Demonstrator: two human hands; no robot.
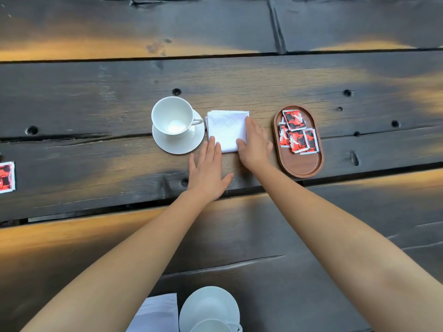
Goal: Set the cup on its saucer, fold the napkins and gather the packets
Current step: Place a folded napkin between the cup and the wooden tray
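Step in hand, as judged: napkin folding, final squaring-up. The napkin (227, 130) lies on the table (239, 80) as a folded white square with layered edges showing at its far-left corner; it sits between the saucer (178, 142) and the tray (298, 164), just beside the saucer's rim and apart from the tray. The cup (173, 117) stands upright on the saucer, handle pointing toward the napkin, so that part of the task looks done. Several red packets (297, 133) lie overlapping in the far half of the tray; one stray packet (6, 177) lies well apart at the far left edge of view, so gathering is not finished. Left hand (208, 173): palm down, flat, fingers together with thumb spread out to the side, fingertips touching the napkin's near-left corner. Right hand (254, 142): palm down, fingers together along the napkin's right edge, thumb resting on its near-right corner. Neither hand pinches anything; both press or steady the cloth. Both forearms reach forward, nearly straight, converging on the napkin. Next move likely calls for lifting both hands off without dragging the fold open, then a long reach left for the stray packet. At the near edge a second saucer (211, 305), part of another cup (215, 325) and a white cloth (158, 312) show, cropped; their state cannot be told.
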